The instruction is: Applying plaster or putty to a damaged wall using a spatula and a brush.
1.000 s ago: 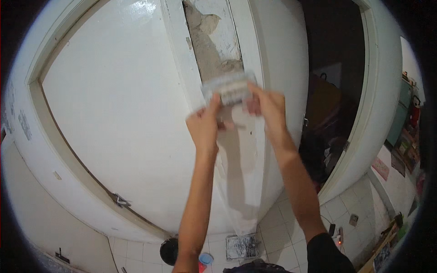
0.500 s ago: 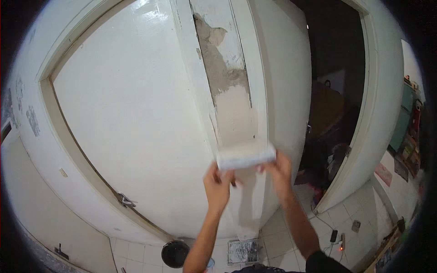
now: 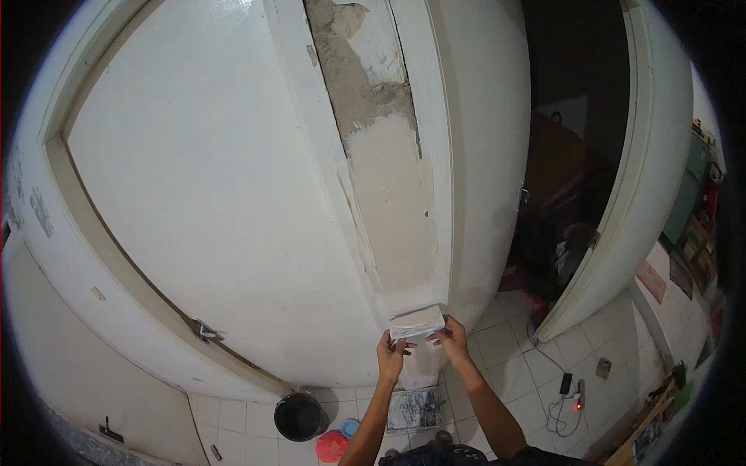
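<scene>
A flat rectangular plaster spreader [image 3: 417, 321], smeared white with beige filler on its upper face, is held level between my two hands. My left hand [image 3: 391, 357] grips its left end, fingers curled beneath. At the right end my right hand [image 3: 452, 340] pinches it. Its far edge is close to the narrow wall strip between two door frames; I cannot tell whether they touch. Smooth beige filler [image 3: 396, 210] covers the strip's middle and lower part. Above lies rough bare grey-brown cement [image 3: 346, 74] with flaking white paint around it.
A closed white door [image 3: 210, 186] stands left and a dark open doorway [image 3: 575, 179] right. On the tiled floor are a black bucket [image 3: 298, 417], a red round thing [image 3: 332, 446], a blue container [image 3: 350, 428], a white-smeared tray [image 3: 413, 409] and a cable with a lit power strip [image 3: 579, 396].
Both hands have moved down along the strip with the spreader. More of the smooth filler shows above it, and the view has shifted so more floor is visible.
</scene>
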A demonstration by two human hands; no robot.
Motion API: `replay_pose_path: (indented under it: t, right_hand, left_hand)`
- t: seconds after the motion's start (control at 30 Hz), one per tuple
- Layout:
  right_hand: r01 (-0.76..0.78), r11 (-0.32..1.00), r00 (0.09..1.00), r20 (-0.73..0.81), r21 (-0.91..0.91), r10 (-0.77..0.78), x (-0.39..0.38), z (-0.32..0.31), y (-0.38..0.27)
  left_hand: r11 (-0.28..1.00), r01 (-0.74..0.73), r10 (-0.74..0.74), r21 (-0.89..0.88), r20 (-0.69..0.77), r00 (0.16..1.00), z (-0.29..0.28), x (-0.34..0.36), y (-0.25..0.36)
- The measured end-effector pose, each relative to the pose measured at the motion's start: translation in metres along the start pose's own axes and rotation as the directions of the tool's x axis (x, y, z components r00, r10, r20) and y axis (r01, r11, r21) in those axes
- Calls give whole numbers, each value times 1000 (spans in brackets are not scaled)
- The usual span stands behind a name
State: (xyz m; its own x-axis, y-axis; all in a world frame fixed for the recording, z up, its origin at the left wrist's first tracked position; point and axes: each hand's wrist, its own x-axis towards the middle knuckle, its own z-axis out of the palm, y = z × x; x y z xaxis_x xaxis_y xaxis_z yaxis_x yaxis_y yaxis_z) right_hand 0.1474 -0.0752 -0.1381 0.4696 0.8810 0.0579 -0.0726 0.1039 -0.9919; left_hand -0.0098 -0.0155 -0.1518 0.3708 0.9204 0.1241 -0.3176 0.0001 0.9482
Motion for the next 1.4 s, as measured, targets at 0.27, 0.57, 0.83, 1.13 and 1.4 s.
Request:
replay_pose_path:
  t: [0.27,0.57,0.83,1.13,1.4]
  right_hand:
    - [80,996,997,6,46,-81,15,33,-19]
    - [96,993,985,-148,64,-86,19,34,-27]
    - [127,991,979,-168,33,-120,20,51,-29]
    - [213,966,959,-219,148,-178,14,64,-43]
    - [304,947,931,-245,107,-271,12,73,-72]
  left_hand:
    - [991,-127,129,35,-74,989,-12,19,20]
    - [987,-154,156,40,-84,984,-2,24,21]
    - [982,-179,165,-54,-199,966,-1,29,36]
    - [966,-245,226,-78,-200,953,3,36,52]
    - [948,-297,269,-116,-209,940,11,45,82]
